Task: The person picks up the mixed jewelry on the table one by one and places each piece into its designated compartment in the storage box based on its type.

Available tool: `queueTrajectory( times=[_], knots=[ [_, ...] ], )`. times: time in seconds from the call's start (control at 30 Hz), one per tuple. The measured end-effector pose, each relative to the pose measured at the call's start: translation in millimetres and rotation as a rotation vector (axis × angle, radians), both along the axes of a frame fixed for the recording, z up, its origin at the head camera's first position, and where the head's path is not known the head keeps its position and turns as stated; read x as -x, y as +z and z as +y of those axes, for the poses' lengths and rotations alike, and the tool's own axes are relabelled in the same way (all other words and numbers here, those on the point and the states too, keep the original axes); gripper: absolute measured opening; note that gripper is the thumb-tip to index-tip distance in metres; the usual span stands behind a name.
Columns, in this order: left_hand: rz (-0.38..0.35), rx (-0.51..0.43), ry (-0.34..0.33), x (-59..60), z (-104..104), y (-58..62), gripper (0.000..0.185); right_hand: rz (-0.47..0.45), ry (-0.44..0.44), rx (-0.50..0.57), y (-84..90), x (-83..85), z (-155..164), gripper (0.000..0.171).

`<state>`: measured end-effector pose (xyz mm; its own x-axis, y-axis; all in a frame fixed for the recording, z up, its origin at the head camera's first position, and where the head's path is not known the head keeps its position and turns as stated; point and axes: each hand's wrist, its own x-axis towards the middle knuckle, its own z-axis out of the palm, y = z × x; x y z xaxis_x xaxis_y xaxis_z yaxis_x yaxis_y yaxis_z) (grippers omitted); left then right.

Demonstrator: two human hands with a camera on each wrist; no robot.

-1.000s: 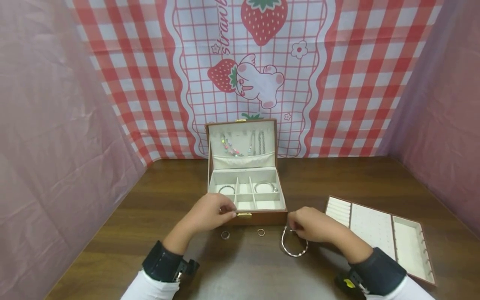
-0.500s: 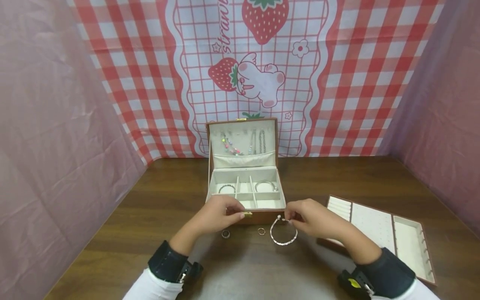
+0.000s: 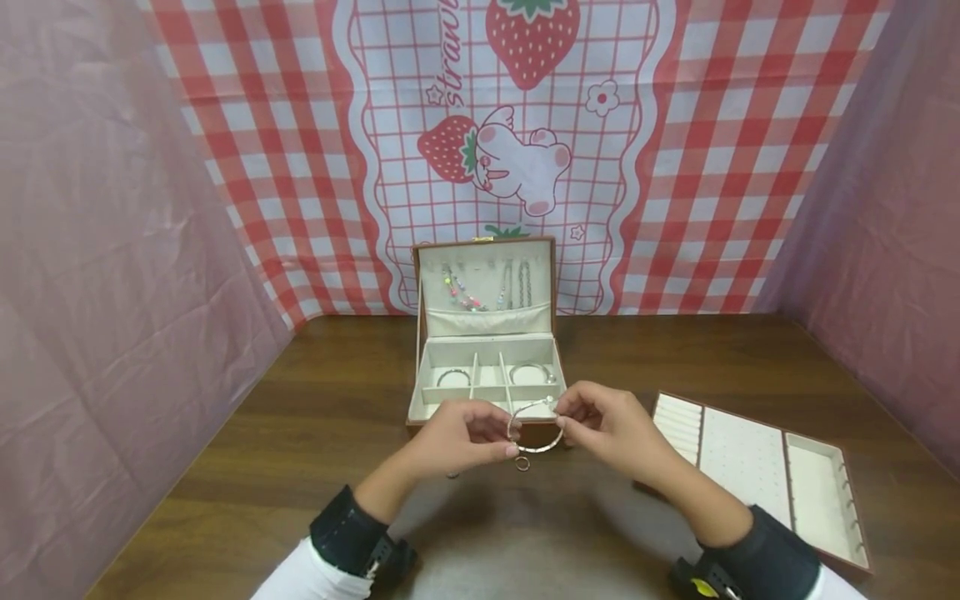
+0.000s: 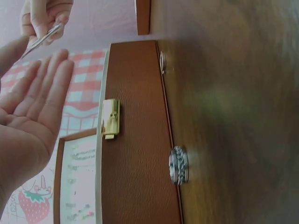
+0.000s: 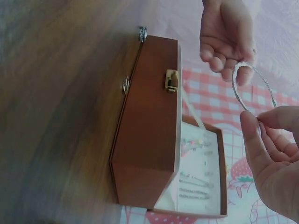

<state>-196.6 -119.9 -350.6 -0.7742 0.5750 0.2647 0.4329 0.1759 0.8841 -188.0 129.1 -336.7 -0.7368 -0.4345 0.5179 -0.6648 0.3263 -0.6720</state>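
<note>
My right hand [image 3: 618, 429] pinches a thin silver bracelet [image 3: 538, 451] between thumb and fingertips, holding it up in front of the jewelry box [image 5: 149, 116]. From the other side my left hand [image 3: 457, 437] meets the bracelet, its thumb and fingers apart around the far curve. In the left wrist view those fingers [image 4: 51, 93] are extended, with the thumb at the bracelet's edge. The brown box stands with its lid up. A thin ring [image 3: 522, 463] lies on the table before it, and a thicker silver ring [image 4: 178, 165] is partly hidden by my left hand in the head view.
Two bracelets, one in the left compartment [image 3: 453, 372] and one in the right, lie at the back of the box. Necklaces [image 3: 524, 285] hang inside the lid. To the right is a lift-out tray [image 3: 742, 450]. A checkered strawberry cloth [image 3: 720, 167] hangs behind.
My right hand has lifted the bracelet and carried it leftward. My left hand has moved right from the box's front edge to meet the bracelet.
</note>
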Motion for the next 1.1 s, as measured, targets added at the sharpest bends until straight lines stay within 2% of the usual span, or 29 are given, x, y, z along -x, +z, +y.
queueTrajectory(
  times=[0.1, 0.27, 0.43, 0.57, 0.77, 1.0, 1.1],
  knots=[
    [-0.046, -0.071, 0.016, -2.1, 3, -0.5, 0.017, -0.075, 0.01, 0.05, 0.5, -2.6, -3, 0.009],
    [-0.12, -0.156, 0.117, -2.5, 4, -0.9, 0.016, -0.168, 0.053, 0.094, -0.2, -4.2, -5, 0.009],
    [-0.152, -0.221, 0.217, -0.5, 4, 1.0, 0.017, -0.264, 0.083, 0.128, -1.6, -4.4, -6, 0.011],
    [-0.117, -0.208, 0.271, 1.0, 1, 7.9, 0.016, -0.307, 0.065, 0.105, -2.4, -0.1, -5, 0.012],
    [-0.063, -0.156, 0.355, 9.2, -11, 20.1, 0.015, -0.375, -0.048, 0.075, -4.5, 18.1, 3, 0.013],
    [-0.042, -0.084, 0.413, 21.7, -29, 32.6, 0.018, -0.454, -0.177, 0.05, -9.9, 42.0, 18, 0.013],
    [-0.047, -0.055, 0.43, 28.2, -37, 35.8, 0.018, -0.503, -0.185, 0.05, -12.8, 49.8, 21, 0.016]
  ],
)
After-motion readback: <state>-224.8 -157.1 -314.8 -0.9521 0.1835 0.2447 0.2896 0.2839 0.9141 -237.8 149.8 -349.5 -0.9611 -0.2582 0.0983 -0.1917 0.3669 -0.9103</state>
